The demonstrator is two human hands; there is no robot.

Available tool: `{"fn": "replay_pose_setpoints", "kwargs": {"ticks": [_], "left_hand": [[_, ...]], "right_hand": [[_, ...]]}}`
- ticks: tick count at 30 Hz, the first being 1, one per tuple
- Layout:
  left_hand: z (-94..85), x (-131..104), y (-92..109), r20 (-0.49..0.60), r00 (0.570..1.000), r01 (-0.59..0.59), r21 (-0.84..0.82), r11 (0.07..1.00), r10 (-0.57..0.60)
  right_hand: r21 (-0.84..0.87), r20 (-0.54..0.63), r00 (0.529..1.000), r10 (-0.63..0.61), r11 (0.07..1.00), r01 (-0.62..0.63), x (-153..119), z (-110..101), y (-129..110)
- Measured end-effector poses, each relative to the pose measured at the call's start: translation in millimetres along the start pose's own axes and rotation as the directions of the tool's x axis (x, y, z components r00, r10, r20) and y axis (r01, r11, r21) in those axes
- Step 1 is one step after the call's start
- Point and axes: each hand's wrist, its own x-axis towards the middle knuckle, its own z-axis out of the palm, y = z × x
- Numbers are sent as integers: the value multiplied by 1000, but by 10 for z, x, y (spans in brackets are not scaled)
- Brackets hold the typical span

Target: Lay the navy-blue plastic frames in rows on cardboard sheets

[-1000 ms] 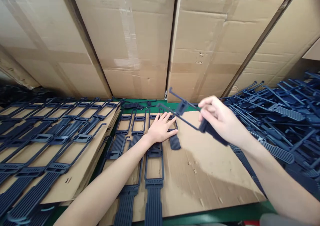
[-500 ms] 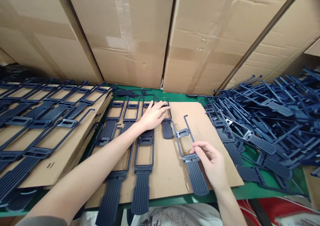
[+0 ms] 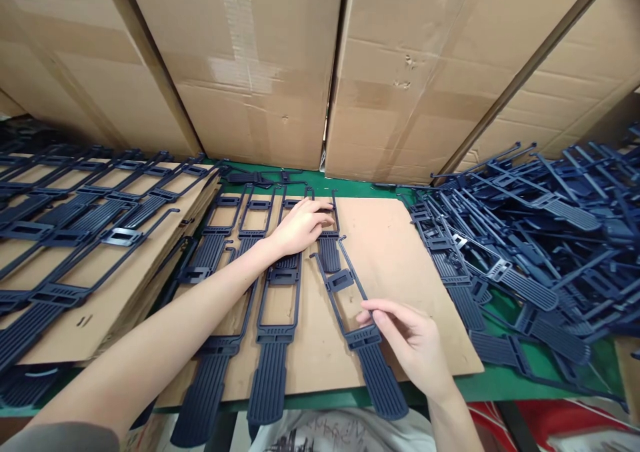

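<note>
Between thumb and fingers, my right hand [image 3: 413, 342] pinches the side bar of a dark blue frame part [image 3: 383, 380], whose ribbed paddle points toward me. That part tilts over the cardboard sheet [image 3: 400, 259]. My left hand [image 3: 301, 227] rests over the back row, its fingers spread on the upper part of another frame part [image 3: 329, 252]; whether it grips anything is hidden. Left of the tilted part, a similar part [image 3: 273, 372] lies lengthwise on the sheet, with one more [image 3: 203, 392] beside it, partly under my left forearm.
A tangled heap of blue parts [image 3: 560, 239] covers the right side of the green table [image 3: 505, 380]. At the left, stacked cardboard sheets [image 3: 120, 305] carry rows of overlapping parts. Tall cardboard boxes [image 3: 265, 72] stand along the back.
My right hand has moved left and slightly toward me with its frame part, bringing it closer to the laid-out parts. My left hand stays over the back row; the view has shifted slightly.
</note>
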Motion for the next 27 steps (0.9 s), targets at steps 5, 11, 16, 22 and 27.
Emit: {"fn": "replay_pose_setpoints", "kwargs": {"ticks": [5, 11, 16, 22, 27], "left_hand": [[11, 6, -15, -12, 1000, 5, -33, 999, -5], [12, -5, -2, -8, 1000, 15, -42, 999, -15], [38, -35, 3, 0, 1000, -11, 13, 1000, 11], [12, -9, -1, -25, 1000, 2, -39, 999, -3], [-96, 21, -32, -37, 998, 48, -82, 996, -51]], "right_hand": [[-131, 87, 989, -120, 983, 131, 38, -9, 8], [-202, 128, 971, -204, 953, 227, 70, 25, 13], [-284, 140, 965, -223, 924, 255, 79, 54, -5], [-352, 121, 967, -222, 902, 251, 82, 50, 5], [-347, 148, 961, -233, 898, 271, 93, 53, -17]]}}
